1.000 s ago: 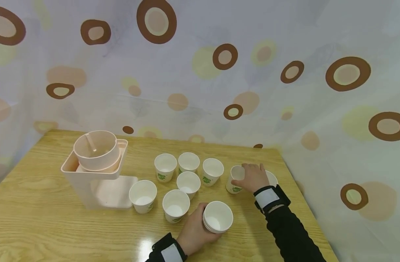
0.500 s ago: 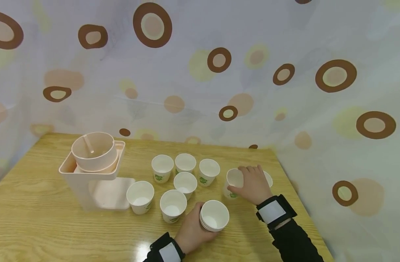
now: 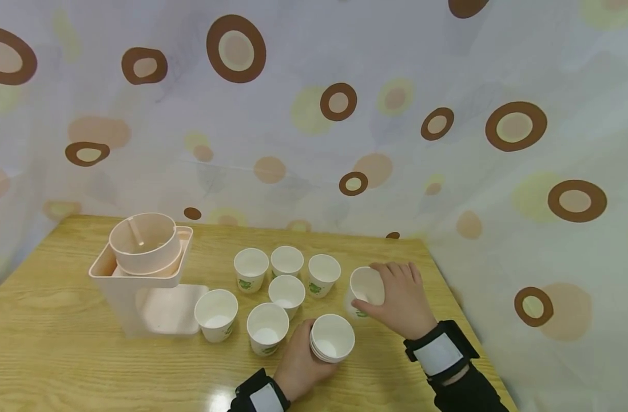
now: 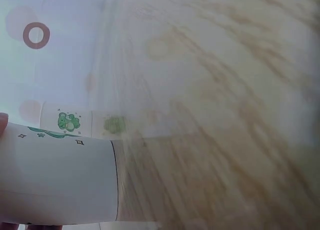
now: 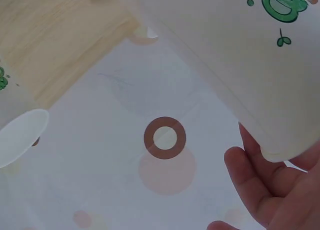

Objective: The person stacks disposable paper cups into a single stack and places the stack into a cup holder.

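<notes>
Stacked white cups (image 3: 332,337) are held by the left hand (image 3: 302,363), a green-printed cup (image 3: 366,286) by the right hand (image 3: 405,300), mouths up.

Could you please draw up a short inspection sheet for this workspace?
Surface: wood-grain table, glare near its front edge.
Job's things: stack of nested paper cups; single-looking paper cup; six paper cups standing upright to their left.
Clutter: pale pink plastic stand holding a round container, far left.
Hands: left hand grips the stack; right hand holds the single-looking paper cup.
Cables: nothing seen.
Surroundings: sheet patterned with brown rings, behind the table.
</notes>
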`<action>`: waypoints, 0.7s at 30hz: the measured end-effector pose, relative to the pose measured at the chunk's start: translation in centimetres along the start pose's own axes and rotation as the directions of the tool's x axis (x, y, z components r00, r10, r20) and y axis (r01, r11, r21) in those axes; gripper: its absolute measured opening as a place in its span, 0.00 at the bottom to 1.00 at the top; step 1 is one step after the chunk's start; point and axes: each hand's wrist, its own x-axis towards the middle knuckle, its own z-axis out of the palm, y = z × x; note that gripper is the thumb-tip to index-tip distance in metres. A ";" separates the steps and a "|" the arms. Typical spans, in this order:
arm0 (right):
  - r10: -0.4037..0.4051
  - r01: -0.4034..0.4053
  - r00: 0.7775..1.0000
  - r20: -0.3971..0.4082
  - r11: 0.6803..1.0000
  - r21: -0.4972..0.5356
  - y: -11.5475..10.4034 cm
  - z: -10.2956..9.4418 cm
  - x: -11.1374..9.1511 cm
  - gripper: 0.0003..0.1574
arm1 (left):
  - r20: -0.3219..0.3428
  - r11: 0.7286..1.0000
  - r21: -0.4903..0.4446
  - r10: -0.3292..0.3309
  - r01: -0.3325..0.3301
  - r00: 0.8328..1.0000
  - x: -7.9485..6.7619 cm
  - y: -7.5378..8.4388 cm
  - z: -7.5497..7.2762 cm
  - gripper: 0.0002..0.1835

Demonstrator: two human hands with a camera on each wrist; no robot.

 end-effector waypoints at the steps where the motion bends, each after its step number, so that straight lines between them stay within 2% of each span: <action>1: -0.007 0.007 1.000 -0.006 1.000 0.006 -0.3 -0.3 -0.1 0.44 | -0.001 1.000 0.001 -0.004 0.004 1.000 0.0 0.0 0.0 0.40; 9: -0.080 0.081 0.995 -0.059 0.996 0.021 -2.3 -1.6 -0.5 0.41 | -0.005 1.000 -0.003 -0.011 0.011 1.000 0.5 -0.4 0.3 0.39; 13: -0.100 0.101 0.993 -0.056 0.995 0.018 -3.0 -1.3 -0.9 0.42 | -0.003 1.000 -0.017 -0.019 0.019 1.000 0.8 -0.4 0.4 0.38; 21: -0.128 0.128 0.990 -0.055 0.992 0.014 -3.7 -0.6 -1.4 0.44 | -0.021 1.000 -0.030 0.006 -0.007 1.000 0.8 -0.3 0.5 0.38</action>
